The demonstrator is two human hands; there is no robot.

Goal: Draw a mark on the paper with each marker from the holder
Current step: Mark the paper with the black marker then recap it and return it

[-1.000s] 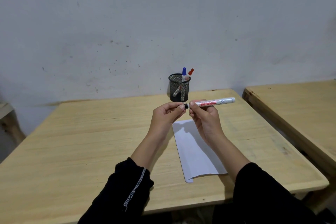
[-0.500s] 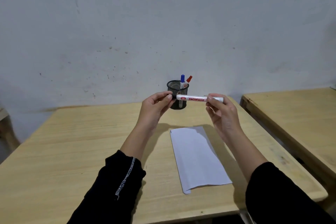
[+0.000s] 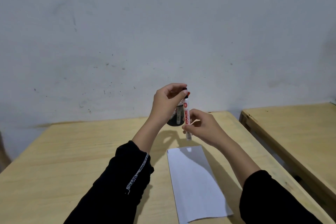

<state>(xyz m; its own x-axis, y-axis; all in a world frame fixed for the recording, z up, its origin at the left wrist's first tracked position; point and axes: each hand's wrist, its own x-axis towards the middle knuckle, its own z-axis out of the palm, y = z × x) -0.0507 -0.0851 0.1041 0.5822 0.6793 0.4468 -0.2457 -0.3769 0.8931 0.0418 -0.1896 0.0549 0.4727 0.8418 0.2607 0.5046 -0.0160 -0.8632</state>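
My right hand (image 3: 202,129) grips the lower part of a white marker (image 3: 187,114) with red lettering and holds it upright above the table. The fingertips of my left hand (image 3: 168,104) pinch the black cap (image 3: 184,88) at the marker's top end. Whether the cap is fully seated I cannot tell. The black mesh holder (image 3: 174,119) stands behind my left hand, mostly hidden. A red marker tip (image 3: 189,93) shows above it. The white paper (image 3: 194,183) lies on the table below my hands, with a short black mark (image 3: 167,151) at its far left corner.
The wooden table (image 3: 72,151) stands against a grey wall (image 3: 163,32). A second wooden table (image 3: 291,132) stands to the right across a narrow gap.
The marker has turned from horizontal to upright, with its cap end up. Both hands have come closer together in front of the holder, and my left fingers now pinch the cap at the top.
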